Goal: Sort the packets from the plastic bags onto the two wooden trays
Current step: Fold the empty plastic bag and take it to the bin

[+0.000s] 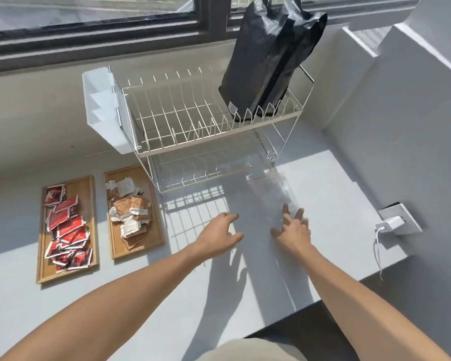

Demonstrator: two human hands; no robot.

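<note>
Two wooden trays lie on the white counter at the left. The left tray holds several red packets. The right tray holds several brown and white packets. A clear plastic bag lies flat on the counter in front of the dish rack and looks empty. My right hand rests with spread fingers on the bag's near end. My left hand hovers just left of the bag, fingers apart, holding nothing.
A two-tier wire dish rack stands at the back with two black pouches upright in its top tier and a white plastic holder on its left side. A wall socket with a white charger sits at the right. The counter's edge runs near my body.
</note>
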